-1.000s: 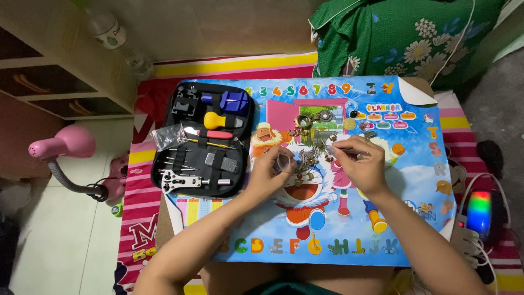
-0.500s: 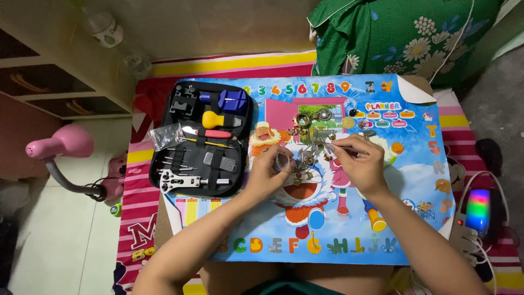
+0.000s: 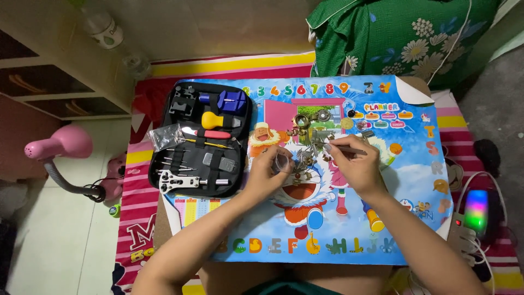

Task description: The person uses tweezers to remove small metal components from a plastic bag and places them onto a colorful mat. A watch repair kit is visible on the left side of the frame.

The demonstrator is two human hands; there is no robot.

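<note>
Almost nothing had moved since the earlier frames: both hands stayed over the same heap of small metal parts, and only the right fingers shifted a little.

The left hand (image 3: 266, 176) was curled around a small clear round piece (image 3: 281, 161), pinched between thumb and fingers just left of the metal watch parts (image 3: 305, 155). The right hand (image 3: 356, 166) was closed on a thin tool (image 3: 349, 148), perhaps tweezers, held like a pen; its one end lay under the fingertips beside the heap and the other pointed away to the right. Whether the tool carried any part I could not tell, it was too small. More round parts (image 3: 311, 119) lay beyond the hands, and an open black tool case (image 3: 203, 139) stood well to the left of the left hand, on the colourful mat (image 3: 349, 240) that covered the worktop.

In my judgement, the step was fine picking work on the heap. To do it well, the wrists should rest on the mat for steadiness, the clear piece should be kept close to the tool end, and the grip on the tool should be light, because a hard squeeze could shoot a small part away. Parts should be taken one by one.
</note>
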